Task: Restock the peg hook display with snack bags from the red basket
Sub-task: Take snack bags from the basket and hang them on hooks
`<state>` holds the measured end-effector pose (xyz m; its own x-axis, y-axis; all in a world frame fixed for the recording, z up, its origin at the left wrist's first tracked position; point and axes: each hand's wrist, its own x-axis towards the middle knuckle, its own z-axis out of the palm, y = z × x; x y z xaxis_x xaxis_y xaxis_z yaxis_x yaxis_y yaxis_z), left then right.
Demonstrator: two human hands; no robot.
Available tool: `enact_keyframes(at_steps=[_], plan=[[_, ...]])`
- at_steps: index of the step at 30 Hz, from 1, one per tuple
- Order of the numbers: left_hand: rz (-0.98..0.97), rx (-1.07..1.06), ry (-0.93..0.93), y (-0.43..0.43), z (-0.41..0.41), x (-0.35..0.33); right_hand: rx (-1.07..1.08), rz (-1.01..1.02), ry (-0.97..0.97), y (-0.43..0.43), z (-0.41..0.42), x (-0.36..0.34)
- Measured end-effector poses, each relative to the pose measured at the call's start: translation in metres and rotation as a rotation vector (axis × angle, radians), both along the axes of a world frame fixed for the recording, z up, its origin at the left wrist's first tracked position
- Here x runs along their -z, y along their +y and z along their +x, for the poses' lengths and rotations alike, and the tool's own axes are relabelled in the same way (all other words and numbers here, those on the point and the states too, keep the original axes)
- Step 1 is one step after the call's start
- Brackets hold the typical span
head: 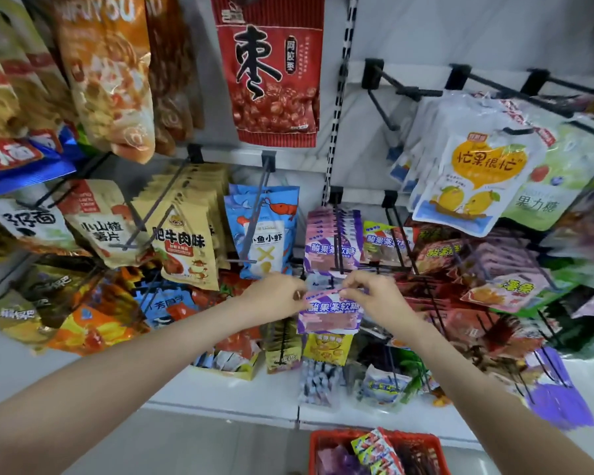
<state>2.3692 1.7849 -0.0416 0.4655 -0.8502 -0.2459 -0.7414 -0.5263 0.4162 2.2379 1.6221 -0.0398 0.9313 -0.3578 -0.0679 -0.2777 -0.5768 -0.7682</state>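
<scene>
**Item 1: purple snack bag** [330, 315]. Centre of the frame, held up in front of the peg hook display [357, 166]. It sits just below a row of matching purple bags [333, 243] that hang on a black peg hook [340, 231]. Whether the bag's top edge touches that hook cannot be told.

**Item 2: left grip** [278, 293]. Reaches in from the lower left of the frame on a bare forearm. Thumb and fingers are closed in a pinch on the bag's upper left corner.

**Item 3: right grip** [374, 296]. Reaches in from the lower right. Its fingers are curled and pinch the bag's upper right edge.

**Item 4: red basket** [315, 450]. Bottom edge of the frame, right of centre, on the floor below the white bottom shelf [220, 395]. It holds more purple bags [340, 461] and a yellow, red and blue bag [374, 447].

**Item 5: surrounding stock, hanging.**
- Red jujube bag [271, 70], top centre.
- Blue fish-and-shrimp bag [264, 231], left of the purple row.
- Beige beef-flavour bags [186, 241], further left.
- White mango bag [474, 186], upper right.
- Red bags [436, 255], right of the purple row.
</scene>
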Motion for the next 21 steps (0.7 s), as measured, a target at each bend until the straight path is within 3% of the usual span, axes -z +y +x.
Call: enact_keyframes(at_steps=[9, 16, 21], plan=[[0.008, 0.130, -0.019, -0.033, 0.022, 0.023, 0.140, 0.049, -0.079, -0.005, 0.003, 0.036], [-0.145, 0.068, -0.005, -0.039, 0.027, 0.027, 0.402, 0.274, -0.191, -0.002, 0.020, 0.039], [-0.239, -0.002, 0.005, -0.038, 0.033, 0.026, 0.343, 0.249, -0.180, -0.003, 0.036, 0.031]])
